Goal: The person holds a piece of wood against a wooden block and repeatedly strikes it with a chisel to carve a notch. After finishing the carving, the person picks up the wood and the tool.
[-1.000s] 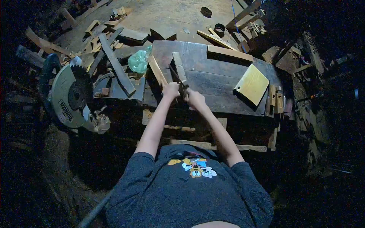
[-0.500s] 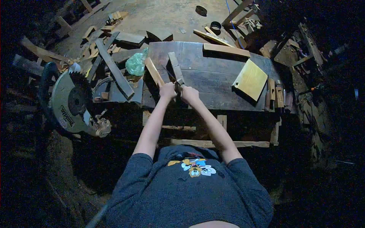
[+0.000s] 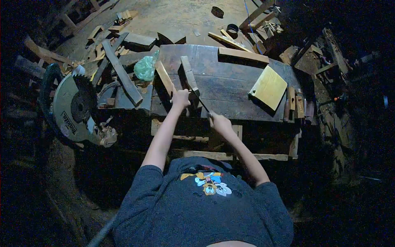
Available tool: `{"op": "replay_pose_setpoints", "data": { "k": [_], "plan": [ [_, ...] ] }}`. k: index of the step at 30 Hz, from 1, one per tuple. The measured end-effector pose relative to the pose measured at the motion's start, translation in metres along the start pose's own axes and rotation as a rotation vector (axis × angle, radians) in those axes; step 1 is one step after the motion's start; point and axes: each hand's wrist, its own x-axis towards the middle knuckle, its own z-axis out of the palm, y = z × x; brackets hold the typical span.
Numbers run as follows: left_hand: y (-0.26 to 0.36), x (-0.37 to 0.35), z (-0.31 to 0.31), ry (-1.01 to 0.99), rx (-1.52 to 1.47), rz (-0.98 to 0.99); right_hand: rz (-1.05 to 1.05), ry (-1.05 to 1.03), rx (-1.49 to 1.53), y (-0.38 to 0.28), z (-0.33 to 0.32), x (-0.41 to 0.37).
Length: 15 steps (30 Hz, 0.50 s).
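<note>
Gripping a thin, dark rod (image 3: 203,102)

illumination: dim; brightest on the workbench (image 3: 230,94) and the floor (image 3: 177,16) beyond. side margins fall to near-black with speckled noise. the yellow board (image 3: 269,88) casts a hard shadow at its lower edge. wide-angle distortion bows the periphery.

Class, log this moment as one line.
left hand: closed at light wood strip | right hand: gripping thin dark tool | workbench: yellow board at right
</note>
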Motion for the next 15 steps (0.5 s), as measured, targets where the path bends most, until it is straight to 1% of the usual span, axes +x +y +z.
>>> {"op": "replay_pose_setpoints", "data": {
  "k": [1,3,4,6,7,8,10,11,14,15],
  "plan": [
    [0.001,-0.001,0.000,0.003,0.005,0.001,-0.015,0.014,0.012,-0.010,0.002,0.018],
    [0.002,-0.006,0.000,0.090,0.029,0.050,-0.028,0.039,0.049,-0.024,0.015,0.058],
    [0.003,-0.008,-0.002,0.095,0.036,0.045,-0.037,0.042,0.052,-0.029,0.020,0.076],
    [0.007,-0.008,-0.008,0.085,0.049,0.010,0.103,-0.064,-0.004,-0.041,0.020,0.099],
    [0.008,-0.009,-0.013,0.046,0.012,-0.040,0.095,-0.063,-0.004,-0.042,0.017,0.099],
    [0.007,-0.008,-0.018,0.047,0.012,-0.045,0.077,-0.051,0.012,-0.040,0.015,0.094],
    [0.006,-0.001,-0.019,-0.083,-0.066,-0.175,0.044,-0.054,0.014,-0.033,0.006,0.069],
    [0.005,0.002,-0.018,-0.120,-0.082,-0.193,0.028,-0.067,0.002,-0.026,0.002,0.050],
    [0.008,0.001,-0.025,-0.131,-0.035,-0.186,0.079,-0.072,-0.022,-0.015,-0.013,-0.004],
    [0.006,0.001,-0.019,-0.113,-0.080,-0.199,0.108,-0.087,-0.012,-0.014,-0.016,-0.015]
  ]
}}
